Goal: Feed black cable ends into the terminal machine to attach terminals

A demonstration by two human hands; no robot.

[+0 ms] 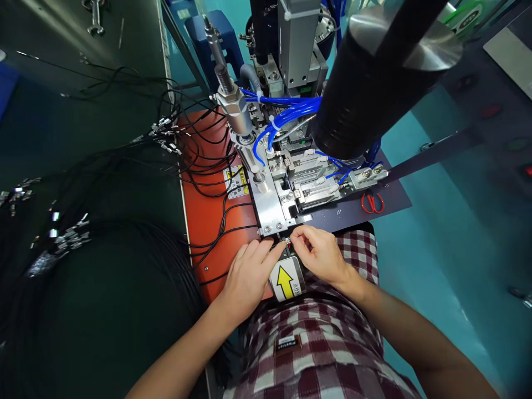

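Observation:
My left hand [251, 271] rests at the front edge of the machine's metal plate [270, 208], with its fingers bent and close together and its thumb reaching right. My right hand [318, 252] is closed in a pinch just right of that thumb. At its fingertips is a small pale piece with a touch of red [288, 241], too small to name for certain. Whatever lies under my left fingers is hidden. A label with a yellow arrow [285, 281] sits below both hands, pointing towards the machine.
Black cables [222, 221] cross the orange base [216, 244] on the left. Bundles with shiny metal ends [164, 133] lie on the dark table [103, 288]. Blue air tubes [286, 113] and a large black cylinder [366, 83] overhang the machine. Red-handled scissors [372, 203] lie to the right.

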